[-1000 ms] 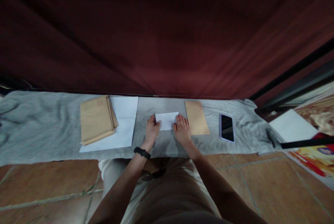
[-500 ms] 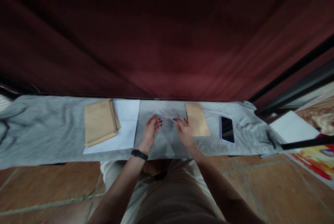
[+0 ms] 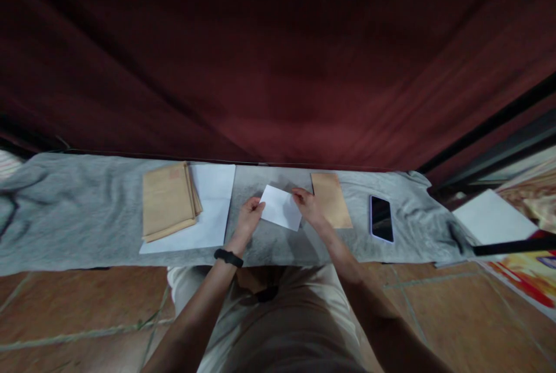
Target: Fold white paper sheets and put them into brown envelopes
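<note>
A small white sheet of paper (image 3: 281, 208), tilted a little, is held between my two hands above the grey cloth. My left hand (image 3: 249, 215) pinches its left edge, with a black band (image 3: 229, 257) round the wrist. At the upper right corner my right hand (image 3: 307, 205) grips the same paper with its fingertips. Just right of that hand lies a brown envelope (image 3: 332, 202), partly covered by it. To the left, a stack of brown envelopes (image 3: 168, 199) rests on large white paper sheets (image 3: 215, 205).
The grey cloth (image 3: 99, 211) covers a narrow surface in front of me. A phone (image 3: 381, 219) lies on it at the right. Behind hangs a dark red curtain (image 3: 278, 101). Beyond the right end are a white sheet (image 3: 495, 216) and a colourful printed package (image 3: 525, 274).
The white paper, seen nearly edge-on before, now shows its broad face. My left hand has closed on its left edge; it was apart from the paper earlier.
</note>
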`<state>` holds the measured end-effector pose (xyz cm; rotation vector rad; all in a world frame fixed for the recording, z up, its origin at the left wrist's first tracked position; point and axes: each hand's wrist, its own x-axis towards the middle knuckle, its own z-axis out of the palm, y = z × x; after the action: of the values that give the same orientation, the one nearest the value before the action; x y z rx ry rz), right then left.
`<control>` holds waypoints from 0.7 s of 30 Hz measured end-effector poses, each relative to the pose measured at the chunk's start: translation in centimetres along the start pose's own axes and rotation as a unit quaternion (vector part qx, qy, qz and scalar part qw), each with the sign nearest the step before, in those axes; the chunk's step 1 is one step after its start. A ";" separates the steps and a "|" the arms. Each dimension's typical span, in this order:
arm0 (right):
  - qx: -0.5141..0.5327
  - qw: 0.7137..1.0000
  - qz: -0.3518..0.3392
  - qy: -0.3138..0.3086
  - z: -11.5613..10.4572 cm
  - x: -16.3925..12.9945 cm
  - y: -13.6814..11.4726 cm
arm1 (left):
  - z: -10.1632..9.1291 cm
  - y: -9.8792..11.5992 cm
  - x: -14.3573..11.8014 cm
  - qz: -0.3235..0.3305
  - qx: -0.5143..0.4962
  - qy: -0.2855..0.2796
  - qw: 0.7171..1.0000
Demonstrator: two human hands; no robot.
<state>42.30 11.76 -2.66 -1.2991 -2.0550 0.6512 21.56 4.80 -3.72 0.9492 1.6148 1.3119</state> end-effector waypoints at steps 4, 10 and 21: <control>-0.052 0.998 -0.003 0.031 3.1 -1.1 -1.1 | 1.1 -0.9 0.2 -0.018 0.038 0.031 0.999; -0.162 0.984 -0.067 -0.017 8.0 -4.2 -2.5 | 1.6 -1.0 0.0 -0.069 0.090 0.022 0.993; -0.252 0.967 -0.029 0.023 6.3 -6.5 -0.4 | 1.0 -0.5 0.6 -0.125 0.149 -0.023 0.981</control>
<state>39.69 5.13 -8.28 -1.4986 -2.2959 0.0607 22.24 5.62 -4.40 0.9072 1.8592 0.8874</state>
